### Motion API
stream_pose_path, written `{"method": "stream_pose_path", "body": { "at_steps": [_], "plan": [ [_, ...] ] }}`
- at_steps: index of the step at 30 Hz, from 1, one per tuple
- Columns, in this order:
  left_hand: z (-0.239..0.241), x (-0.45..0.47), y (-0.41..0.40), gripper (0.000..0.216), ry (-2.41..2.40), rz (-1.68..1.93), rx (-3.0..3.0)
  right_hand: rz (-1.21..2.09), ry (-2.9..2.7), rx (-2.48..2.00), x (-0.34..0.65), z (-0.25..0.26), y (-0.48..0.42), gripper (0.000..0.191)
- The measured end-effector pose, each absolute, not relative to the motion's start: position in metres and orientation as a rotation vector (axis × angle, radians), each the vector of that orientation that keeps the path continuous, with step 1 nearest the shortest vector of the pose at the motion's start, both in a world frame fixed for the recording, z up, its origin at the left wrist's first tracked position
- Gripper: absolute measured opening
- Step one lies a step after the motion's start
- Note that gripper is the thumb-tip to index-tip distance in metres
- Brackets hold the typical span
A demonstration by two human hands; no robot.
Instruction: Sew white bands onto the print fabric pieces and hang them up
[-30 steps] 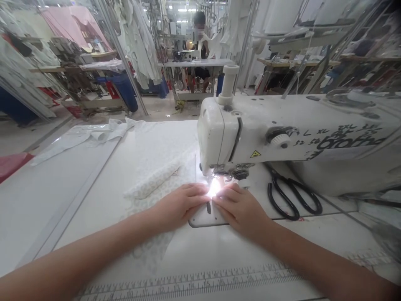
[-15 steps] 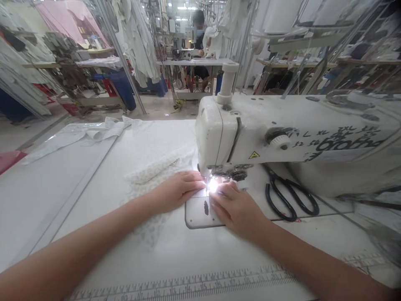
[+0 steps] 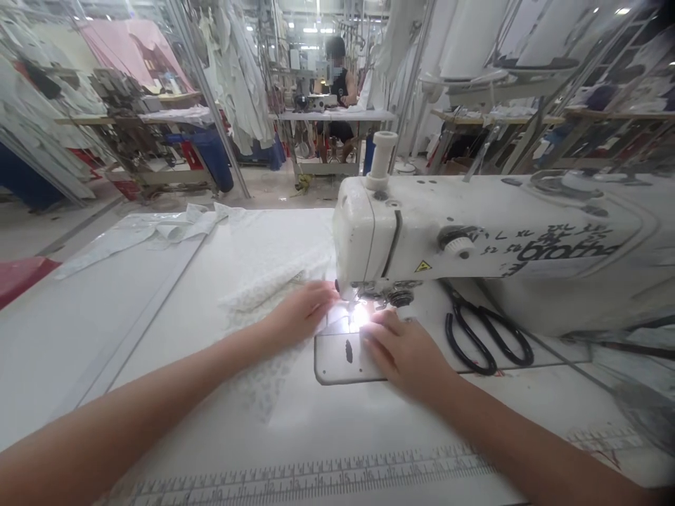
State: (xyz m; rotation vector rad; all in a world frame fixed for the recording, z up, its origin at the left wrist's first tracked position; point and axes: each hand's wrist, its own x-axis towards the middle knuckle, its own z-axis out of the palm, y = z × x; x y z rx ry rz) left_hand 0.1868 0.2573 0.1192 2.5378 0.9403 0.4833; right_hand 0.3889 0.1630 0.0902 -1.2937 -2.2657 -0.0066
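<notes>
A white sewing machine [image 3: 422, 218] stands in front of me, its lamp glaring at the needle. Left of the needle, my left hand [image 3: 300, 309] has its fingers closed on the edge of a pale patterned fabric [image 3: 266, 383]. The cloth trails left and toward me under that forearm. On the right side of the needle, my right hand [image 3: 403, 344] is closed with bent fingers at the cloth by the presser foot. Glare and the fingers hide the edge there. The metal needle plate [image 3: 337, 362] shows between the hands.
Black-handled scissors [image 3: 488, 337] lie under the machine arm. A printed ruler scale [image 3: 316, 478] runs along the table's near edge. Fabric strips [image 3: 184, 223] lie at the far left. A person [image 3: 337, 84] sits at another machine across the aisle.
My left hand has drawn slightly back and left from the needle. My right hand has slid a little to the right and down. The camera view has tilted up slightly.
</notes>
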Motion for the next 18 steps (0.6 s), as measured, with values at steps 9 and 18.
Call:
{"method": "stream_pose_path", "body": {
  "at_steps": [9, 18],
  "plan": [
    [0.093, 0.226, 0.278, 0.016, 1.364, 0.610, 2.510, -0.077, -2.266, -1.266, 0.388, 0.087, 0.164, 0.018],
    [0.125, 0.159, 0.268, 0.017, 1.353, 0.372, 2.387, -0.104, -2.381, -0.877, 0.348, 0.102, 0.143, 0.023]
  ]
}}
